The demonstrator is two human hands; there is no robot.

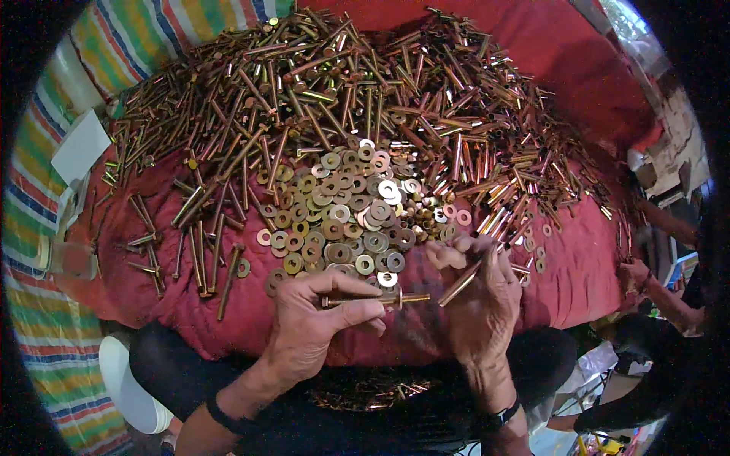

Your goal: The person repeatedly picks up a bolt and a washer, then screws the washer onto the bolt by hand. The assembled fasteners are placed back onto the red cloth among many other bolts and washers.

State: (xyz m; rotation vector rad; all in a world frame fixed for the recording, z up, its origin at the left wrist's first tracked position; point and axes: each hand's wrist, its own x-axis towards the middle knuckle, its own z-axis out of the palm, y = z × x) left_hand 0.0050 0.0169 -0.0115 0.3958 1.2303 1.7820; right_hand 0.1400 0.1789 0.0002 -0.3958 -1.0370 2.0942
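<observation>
Left hand (pixel 312 319), lower centre of the frame, pinches a long brass-coloured bolt (pixel 376 299) between thumb and forefinger, shank horizontal and pointing right, with a washer (pixel 401 298) threaded partway along it. Right hand (pixel 479 292), just right of it, is curled around a second bolt (pixel 462 283) held at a slant, fingertips pressed together near its upper end. Both hands hover over a red cloth (pixel 578 266) draped across the lap. Directly above them lies a heap of washers (pixel 346 213); beyond that, filling the upper half of the frame, a broad pile of bolts (pixel 319 91). More loose bolts (pixel 201 243) lie scattered at centre left. A striped mat (pixel 46 349) shows at the left edge, a white paper (pixel 80 144) at upper left. Risks, as judged: the washer sits loosely on the level shank and could slide off the free end if the bolt tips; the cloth sags toward the lap, so dropped parts may roll into the fold below, where some already collect.
</observation>
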